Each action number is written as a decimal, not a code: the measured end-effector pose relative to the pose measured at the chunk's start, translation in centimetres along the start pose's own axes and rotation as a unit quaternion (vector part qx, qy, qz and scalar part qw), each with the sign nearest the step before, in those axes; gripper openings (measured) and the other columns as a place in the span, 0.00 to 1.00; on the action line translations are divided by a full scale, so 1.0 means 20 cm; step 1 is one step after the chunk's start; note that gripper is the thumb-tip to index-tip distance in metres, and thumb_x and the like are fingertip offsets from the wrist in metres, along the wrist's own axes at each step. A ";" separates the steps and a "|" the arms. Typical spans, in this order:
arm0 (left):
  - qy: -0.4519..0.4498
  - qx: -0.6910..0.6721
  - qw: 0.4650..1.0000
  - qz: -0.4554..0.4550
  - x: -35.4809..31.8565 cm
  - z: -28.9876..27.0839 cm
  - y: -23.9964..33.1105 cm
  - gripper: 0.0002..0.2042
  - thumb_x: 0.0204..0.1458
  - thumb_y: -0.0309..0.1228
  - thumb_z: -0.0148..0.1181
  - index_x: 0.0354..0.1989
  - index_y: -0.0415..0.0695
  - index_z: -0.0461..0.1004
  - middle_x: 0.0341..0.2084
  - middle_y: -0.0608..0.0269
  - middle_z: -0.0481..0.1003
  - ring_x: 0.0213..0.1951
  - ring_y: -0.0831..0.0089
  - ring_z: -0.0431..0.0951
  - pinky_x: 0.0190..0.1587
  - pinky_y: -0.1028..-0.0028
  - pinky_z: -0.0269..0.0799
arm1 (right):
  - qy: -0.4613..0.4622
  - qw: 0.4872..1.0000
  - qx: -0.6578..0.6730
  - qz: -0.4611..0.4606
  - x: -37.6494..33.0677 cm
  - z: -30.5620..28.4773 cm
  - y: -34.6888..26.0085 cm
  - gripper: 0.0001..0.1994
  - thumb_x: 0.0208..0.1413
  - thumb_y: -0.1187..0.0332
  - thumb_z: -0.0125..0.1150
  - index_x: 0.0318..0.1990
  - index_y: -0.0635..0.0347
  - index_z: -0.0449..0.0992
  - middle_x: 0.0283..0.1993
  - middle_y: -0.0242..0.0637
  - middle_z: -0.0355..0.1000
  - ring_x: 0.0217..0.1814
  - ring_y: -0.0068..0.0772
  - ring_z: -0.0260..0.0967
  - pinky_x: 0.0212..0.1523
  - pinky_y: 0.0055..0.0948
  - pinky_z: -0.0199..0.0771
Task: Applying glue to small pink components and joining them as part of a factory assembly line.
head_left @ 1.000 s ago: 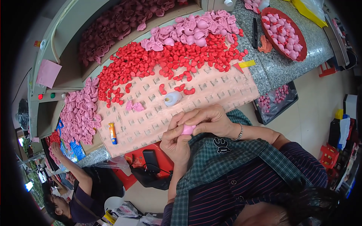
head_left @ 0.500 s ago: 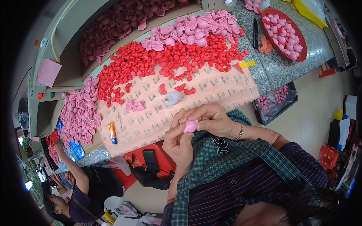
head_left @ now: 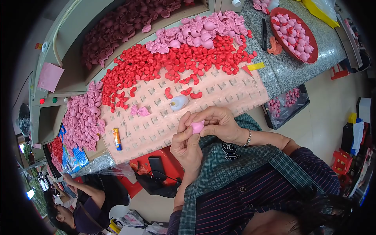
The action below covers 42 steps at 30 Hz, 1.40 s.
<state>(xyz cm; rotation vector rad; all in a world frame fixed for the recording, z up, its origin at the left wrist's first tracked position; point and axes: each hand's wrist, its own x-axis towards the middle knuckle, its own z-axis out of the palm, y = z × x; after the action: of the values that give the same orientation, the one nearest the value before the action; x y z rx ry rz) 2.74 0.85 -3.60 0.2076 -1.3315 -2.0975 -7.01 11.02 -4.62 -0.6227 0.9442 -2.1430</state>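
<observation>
Between the fingertips of both hands is a small, rounded pink rubbery piece (head_left: 197, 127) with a little pointed corner. My left hand (head_left: 185, 147) pinches it from the left, and my right hand (head_left: 222, 124) grips it from the right. Fingers cover part of the piece. Just beyond them, a small white squeeze bottle (head_left: 180, 102) lies on the pale pink mat (head_left: 156, 131). Several curved red pieces (head_left: 196, 95) are near the bottle. Farther left sits a loose pink piece with a ruffled edge (head_left: 140, 111).
Heaps of red pieces (head_left: 152, 62) and pink pieces (head_left: 84, 117) line the mat's far side. A red bowl (head_left: 316, 55) of pink-and-red pieces stands far right beside a black cutter (head_left: 264, 34). An orange-yellow tube (head_left: 117, 139) lies left. A co-worker (head_left: 88, 207) sits lower left.
Both hands remain on the pink piece, which has turned slightly and risen a little. The co-worker's arm at left has moved down, away from the red heap there.
</observation>
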 end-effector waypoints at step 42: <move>0.028 0.226 0.961 -0.157 0.04 0.11 0.08 0.14 0.65 0.23 0.48 0.57 0.31 0.68 0.50 0.50 0.75 0.50 0.69 0.76 0.54 0.72 0.72 | 0.102 0.937 -0.312 -0.117 0.02 0.05 -0.23 0.17 0.52 0.78 0.67 0.51 0.64 0.76 0.50 0.39 0.72 0.49 0.28 0.72 0.44 0.23 0.73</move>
<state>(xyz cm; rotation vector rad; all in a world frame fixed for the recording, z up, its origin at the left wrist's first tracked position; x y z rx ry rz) 1.86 1.59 -1.16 0.7050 -1.8271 -1.9800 -8.48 12.52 -0.48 -0.8576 1.7754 -2.1255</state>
